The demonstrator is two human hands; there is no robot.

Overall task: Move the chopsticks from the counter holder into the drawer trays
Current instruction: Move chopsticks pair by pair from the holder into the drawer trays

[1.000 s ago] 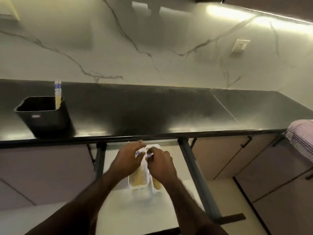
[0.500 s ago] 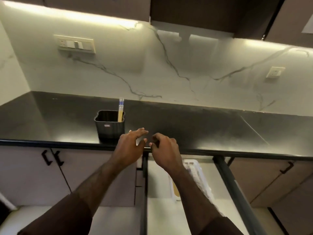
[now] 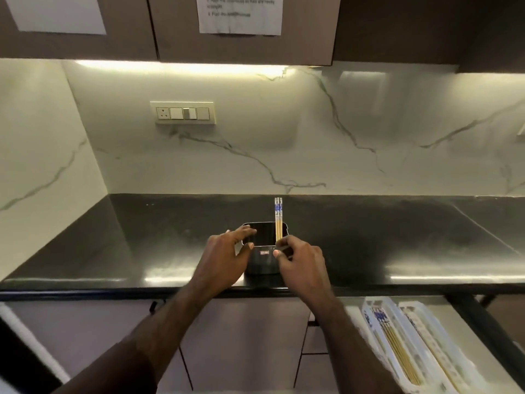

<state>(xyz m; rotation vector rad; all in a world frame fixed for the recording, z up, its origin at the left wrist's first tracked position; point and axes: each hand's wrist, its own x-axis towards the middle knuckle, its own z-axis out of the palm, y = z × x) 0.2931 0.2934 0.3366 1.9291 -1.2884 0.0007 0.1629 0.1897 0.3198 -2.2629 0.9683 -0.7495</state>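
A black holder stands on the dark counter near its front edge. Two pale chopsticks with blue-patterned tops stand upright in its right side. My left hand has its fingers spread around the holder's left rim. My right hand is at the right rim, thumb and forefinger apart just beside the base of the chopsticks. At the lower right, the open drawer holds two white trays with several chopsticks lying lengthwise in them.
A switch panel sits on the marble wall behind. Paper notes hang on the upper cabinets. The drawer's dark side rail juts out at the right. Closed cabinet doors lie below the counter edge.
Both hands rose from the drawer trays to the counter and moved left to the holder. The view swung left and up with them, and the holder is now centred.
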